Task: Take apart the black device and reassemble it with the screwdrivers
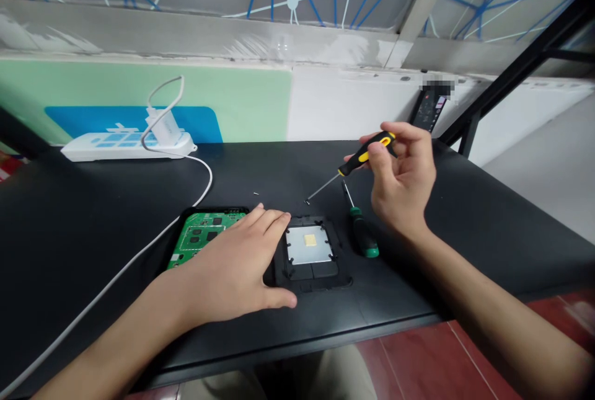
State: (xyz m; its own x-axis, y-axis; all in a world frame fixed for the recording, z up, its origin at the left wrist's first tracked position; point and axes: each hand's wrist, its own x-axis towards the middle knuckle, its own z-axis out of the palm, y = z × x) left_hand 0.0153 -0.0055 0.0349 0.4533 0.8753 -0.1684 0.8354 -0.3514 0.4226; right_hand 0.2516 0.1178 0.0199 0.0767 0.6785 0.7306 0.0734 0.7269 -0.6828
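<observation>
My right hand [402, 170] grips a black and yellow screwdriver [365, 155], its shaft slanting down to the left. A small screw [307, 202] is at the tip; whether it clings there or lies on the table I cannot tell. My left hand [242, 260] has its fingers stretched out over the right part of a green circuit board [198, 232] in a black housing, partly hiding it. Right of that hand lies a black cover [344, 276] with a silver metal plate [300, 252] and a pale yellow pad [310, 240]. Another small screw [256, 193] lies behind my left fingers.
A green-handled screwdriver [363, 232] lies right of the cover. At the back left stands a white power strip [125, 147] with a plugged-in charger [163, 127]; its white cable [139, 254] runs across the black table. A black remote control [430, 108] leans against the wall.
</observation>
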